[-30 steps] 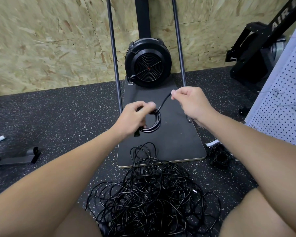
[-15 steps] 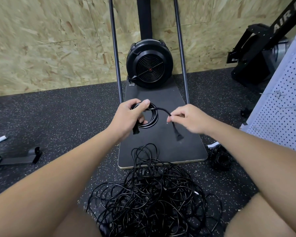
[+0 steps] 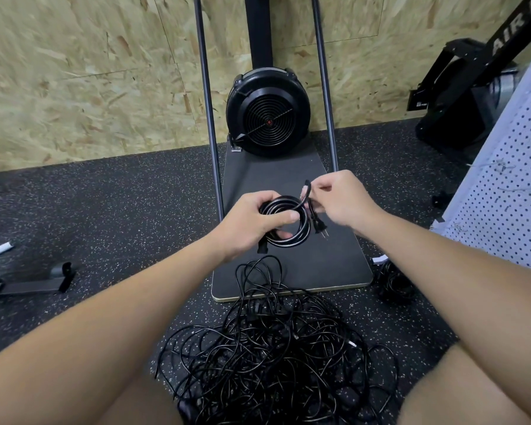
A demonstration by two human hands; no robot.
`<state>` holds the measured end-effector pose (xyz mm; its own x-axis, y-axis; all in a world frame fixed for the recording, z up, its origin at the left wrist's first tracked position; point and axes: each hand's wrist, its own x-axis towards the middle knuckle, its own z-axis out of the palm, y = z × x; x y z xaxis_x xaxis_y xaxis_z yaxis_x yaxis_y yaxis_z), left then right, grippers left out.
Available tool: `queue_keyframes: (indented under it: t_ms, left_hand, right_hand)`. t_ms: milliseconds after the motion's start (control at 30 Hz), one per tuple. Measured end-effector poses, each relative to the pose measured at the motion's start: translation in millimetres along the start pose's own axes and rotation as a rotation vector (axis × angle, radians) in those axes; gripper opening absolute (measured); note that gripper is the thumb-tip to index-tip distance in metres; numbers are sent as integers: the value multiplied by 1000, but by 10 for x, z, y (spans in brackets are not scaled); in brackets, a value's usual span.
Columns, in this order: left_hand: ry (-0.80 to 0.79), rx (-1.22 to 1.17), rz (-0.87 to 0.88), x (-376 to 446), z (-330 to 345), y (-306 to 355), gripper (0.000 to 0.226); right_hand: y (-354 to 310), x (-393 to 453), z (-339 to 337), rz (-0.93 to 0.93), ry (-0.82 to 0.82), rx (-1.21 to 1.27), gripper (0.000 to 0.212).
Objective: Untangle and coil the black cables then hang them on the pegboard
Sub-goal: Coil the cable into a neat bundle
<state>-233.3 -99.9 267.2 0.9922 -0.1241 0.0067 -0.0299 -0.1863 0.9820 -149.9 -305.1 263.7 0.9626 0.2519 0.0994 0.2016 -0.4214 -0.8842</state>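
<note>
**Last turn of the coil**

Since half a second ago, the right hand [image 3: 339, 197] has lifted the plug end from its low droop up beside the coil, and the camera has tipped slightly. That hand now pinches the cable's tail [image 3: 307, 191] between thumb and fingertips just right of the coiled cable [image 3: 284, 220], the pronged plug [image 3: 319, 227] dangling below. The left hand [image 3: 252, 223] grips the coil's left side, thumb across the loops, fingers curled behind.

To finish well, the tail probably wants wrapping snugly around the loops while the left thumb keeps them stacked; a slack grip could let the coil spring open.

Below the hands, the tangled pile of black cables [image 3: 273, 357] lies on speckled black rubber flooring [image 3: 120, 210], so most of the task remains. A fan-wheel exercise machine [image 3: 267, 111] stands ahead on its dark base board [image 3: 334, 265], against a chipboard wall [image 3: 89, 72]. The white pegboard [image 3: 509, 191] stands at the right, with a small cable bundle [image 3: 394, 283] near its foot.
</note>
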Motion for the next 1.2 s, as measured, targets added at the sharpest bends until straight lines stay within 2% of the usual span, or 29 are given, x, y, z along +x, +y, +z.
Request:
queue_keyframes:
  t_ms: [67, 200, 300, 400, 500, 567, 667, 767, 900, 1000, 1200]
  left_hand:
    - [-12, 55, 41, 25, 2, -61, 15]
    - [28, 317, 135, 40, 34, -85, 28]
    - [23, 397, 173, 53, 90, -98, 29]
    - [50, 444, 191, 76, 104, -137, 21]
    - [93, 393, 189, 100, 76, -143, 19]
    - [84, 391, 221, 111, 57, -144, 18]
    - [28, 434, 255, 82, 85, -192, 14]
    - [54, 464, 247, 91, 120, -238, 12]
    - [174, 511, 258, 141, 115, -209, 8]
    - [195, 527, 275, 151, 74, -221, 13]
    - [167, 689, 201, 175, 45, -293, 20]
  right_hand:
    - [4, -1, -19, -27, -22, -168, 31]
    - [-33, -42, -51, 7, -91, -139, 36]
    - [16, -22, -25, 112, -77, 81, 35]
    - [-4, 43, 32, 259, 30, 299, 17]
    - [36, 85, 75, 398, 52, 467, 20]
    - [25, 71, 69, 461, -28, 529, 19]
    - [-4, -14, 66, 528, -256, 507, 9]
    - [28, -57, 88, 482, -396, 412, 19]
    - [-43, -94, 117, 442, -571, 607, 30]
    - [-88, -125, 156, 384, -582, 696, 31]
    - [94, -53, 141, 248, -644, 431, 17]
